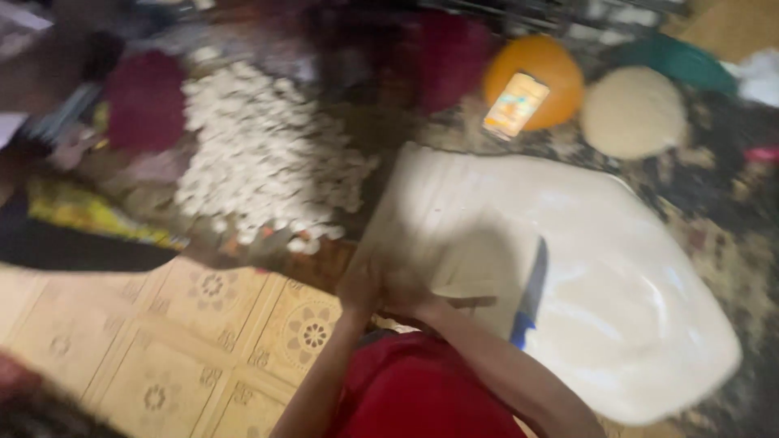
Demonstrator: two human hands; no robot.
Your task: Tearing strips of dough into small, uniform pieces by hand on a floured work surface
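Hands come first, nearest to you: your left hand [359,285] and your right hand [406,294] meet at the near edge of a wide sheet of rolled dough [600,276], pressed close together. The blur hides the fingers, so you cannot tell whether either hand is spread, curled or gripping anything. Your red garment [422,389] fills the bottom of the view beneath your forearms.

Just right of your right hand a knife [531,296] with a dark blade and blue handle lies on the dough sheet. Left of you is patterned yellow floor covering [187,341].

Farther off, a big heap of small pale dough pieces [260,154] lies left of the sheet. Beyond the sheet, a round ball of dough [633,112] sits beside an orange bowl [535,79] with a phone [515,104] resting against it, its screen lit. A green dish [677,61] shows behind the ball.
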